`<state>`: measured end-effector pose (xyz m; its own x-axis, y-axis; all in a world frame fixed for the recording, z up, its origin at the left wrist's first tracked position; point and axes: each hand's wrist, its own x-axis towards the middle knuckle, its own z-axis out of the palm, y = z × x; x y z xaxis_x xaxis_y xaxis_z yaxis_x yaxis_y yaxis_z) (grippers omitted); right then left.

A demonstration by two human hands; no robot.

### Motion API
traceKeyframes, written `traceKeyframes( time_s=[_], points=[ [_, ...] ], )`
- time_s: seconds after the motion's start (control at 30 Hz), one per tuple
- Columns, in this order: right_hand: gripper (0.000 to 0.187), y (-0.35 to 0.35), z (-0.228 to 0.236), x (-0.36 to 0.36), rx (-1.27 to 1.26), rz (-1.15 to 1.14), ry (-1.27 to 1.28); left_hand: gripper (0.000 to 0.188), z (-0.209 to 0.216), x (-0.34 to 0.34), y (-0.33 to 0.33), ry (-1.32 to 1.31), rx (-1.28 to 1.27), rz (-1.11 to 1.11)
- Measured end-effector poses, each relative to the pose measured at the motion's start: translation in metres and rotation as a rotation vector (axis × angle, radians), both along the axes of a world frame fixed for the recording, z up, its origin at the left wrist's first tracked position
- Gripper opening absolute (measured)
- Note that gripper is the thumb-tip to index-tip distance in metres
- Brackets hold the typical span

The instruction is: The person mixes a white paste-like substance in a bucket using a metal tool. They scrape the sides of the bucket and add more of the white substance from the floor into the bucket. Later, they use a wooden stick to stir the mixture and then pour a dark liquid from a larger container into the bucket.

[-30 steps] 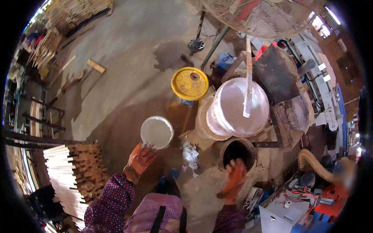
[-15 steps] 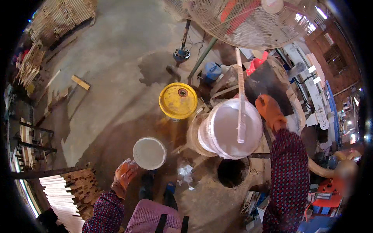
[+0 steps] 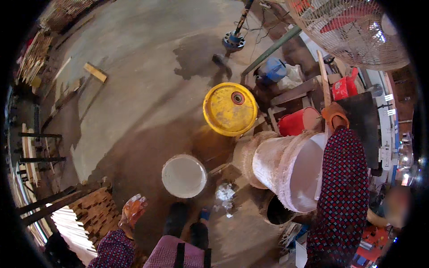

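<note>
- View from a person's head, looking down at a workshop floor; clock directions run from the picture's centre.
- The long wooden stick (image 3: 324,80) stands at about 2 o'clock, its lower part hidden by the patterned sleeve (image 3: 342,192).
- The right hand (image 3: 335,116), near 3 o'clock, appears curled around the stick; its fingertips are partly hidden.
- The left hand (image 3: 134,211), between 7 and 8 o'clock, is smeared white, its fingers loosely extended, holding nothing.
- The large white bucket (image 3: 279,167) sits at 4 o'clock, beside the right forearm. The small white bucket (image 3: 184,176), at 7 o'clock, is nearest the left hand.
- The stick looks stiff, fairly light and not fragile; any wet coating would make it slippery. The bare upper shaft seems the best hold.
- The large bucket looks rigid and probably heavy if filled; its thick, crusted rim offers a grip.
- Pale markings on the red container (image 3: 345,88), between 2 and 3 o'clock, are too small to read; no brand is legible.
</note>
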<state>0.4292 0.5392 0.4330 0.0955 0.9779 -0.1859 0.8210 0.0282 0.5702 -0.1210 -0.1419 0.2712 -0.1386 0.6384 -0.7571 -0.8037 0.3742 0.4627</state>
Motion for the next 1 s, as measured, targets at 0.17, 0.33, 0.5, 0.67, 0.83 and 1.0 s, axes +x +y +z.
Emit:
traceKeyframes(
  time_s=[0.17,0.33,0.5,0.67,0.83,1.0],
  points=[
    [0.022,-0.02,0.014,-0.007,-0.371,0.428,-0.397,0.045,-0.005,0.013,0.015,0.009,-0.205,-0.029],
    [0.026,-0.072,0.048,-0.001,0.098,0.075,0.209,0.045,-0.02,0.002,0.032,-0.425,0.196,0.009],
    [0.028,-0.183,0.12,-0.044,-0.057,-0.14,0.794,0.045,0.05,0.035,0.068,0.076,-0.091,-0.163],
    [0.022,-0.28,0.16,-0.065,-0.128,0.082,0.826,0.044,0.079,0.062,0.044,0.133,-0.039,-0.153],
    [0.028,-0.371,0.219,-0.125,-0.163,0.232,1.209,0.043,0.097,0.076,-0.007,0.108,-0.164,-0.049],
    [0.031,-0.417,0.201,-0.179,-0.314,0.225,1.5,0.045,0.076,0.078,-0.023,0.014,0.015,0.0]
  ],
)
